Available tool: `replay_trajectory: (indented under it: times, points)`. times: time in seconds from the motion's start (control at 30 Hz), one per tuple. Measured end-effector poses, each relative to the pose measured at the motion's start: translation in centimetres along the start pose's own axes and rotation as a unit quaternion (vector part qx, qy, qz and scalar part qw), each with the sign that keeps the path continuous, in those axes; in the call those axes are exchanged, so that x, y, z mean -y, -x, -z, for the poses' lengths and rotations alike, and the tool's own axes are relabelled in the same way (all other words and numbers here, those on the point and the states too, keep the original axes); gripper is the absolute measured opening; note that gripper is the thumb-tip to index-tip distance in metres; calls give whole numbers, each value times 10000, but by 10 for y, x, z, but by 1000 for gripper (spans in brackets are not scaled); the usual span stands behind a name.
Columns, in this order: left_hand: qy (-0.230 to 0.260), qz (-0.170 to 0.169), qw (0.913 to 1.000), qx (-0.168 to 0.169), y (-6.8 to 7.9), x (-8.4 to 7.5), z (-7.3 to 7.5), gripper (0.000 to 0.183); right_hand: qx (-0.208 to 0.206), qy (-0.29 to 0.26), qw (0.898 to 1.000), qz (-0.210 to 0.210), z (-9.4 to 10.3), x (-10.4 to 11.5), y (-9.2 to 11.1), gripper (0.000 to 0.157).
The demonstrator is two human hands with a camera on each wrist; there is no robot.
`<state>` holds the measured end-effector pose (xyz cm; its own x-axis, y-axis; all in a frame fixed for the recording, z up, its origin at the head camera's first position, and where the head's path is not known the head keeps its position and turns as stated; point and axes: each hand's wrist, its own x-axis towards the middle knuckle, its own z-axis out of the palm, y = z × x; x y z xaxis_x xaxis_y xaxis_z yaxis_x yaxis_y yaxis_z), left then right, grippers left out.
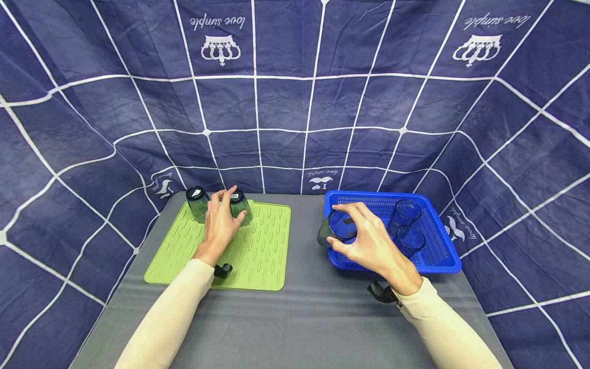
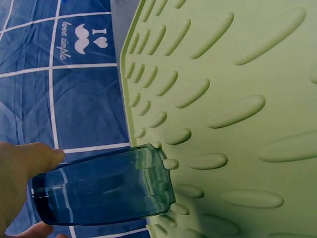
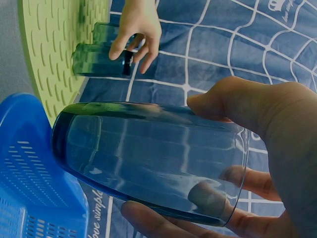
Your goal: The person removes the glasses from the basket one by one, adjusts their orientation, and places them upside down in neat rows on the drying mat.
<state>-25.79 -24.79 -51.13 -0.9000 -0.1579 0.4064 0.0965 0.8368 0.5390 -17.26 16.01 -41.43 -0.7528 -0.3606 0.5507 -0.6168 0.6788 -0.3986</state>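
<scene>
On the green drying mat (image 1: 269, 246), two dark tinted glasses stand upside down near the back left corner. My left hand (image 1: 221, 218) has its thumb and fingers around the base end of the right-hand glass (image 2: 104, 191), whose mouth is down on the mat. Just left of it is the other upturned glass (image 1: 197, 205). My right hand (image 1: 371, 238) grips a blue-tinted glass (image 3: 153, 158) near its rim, thumb on one side and fingers on the other. That glass is tilted, mouth toward my palm, over the left side of the blue basket (image 1: 442, 264).
Two more glasses, one farther back (image 1: 405, 215) and one nearer (image 1: 410, 241), stand in the basket's right part. A grey cloth (image 1: 304, 318) covers the table between mat and basket. Blue checked curtains (image 1: 286, 102) enclose the back and sides.
</scene>
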Motion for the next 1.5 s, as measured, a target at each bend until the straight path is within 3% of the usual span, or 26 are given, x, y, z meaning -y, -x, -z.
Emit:
replay_trajectory:
  times: [0.43, 1.13, 1.5]
  points:
    - [-87, -431, 9984, -361, 11, -17, 11, 79, -169, -105, 9998, 89, -7, 0, 0, 73]
    - [372, -1202, 9879, -903, 35, -59, 22, 59, -463, -297, 9985, -56, -13, 5, 1, 72]
    - [644, -1393, 9823, -1072, 45, -70, 21, 54, -588, -401, 9975, -20, -16, 9, 1, 71]
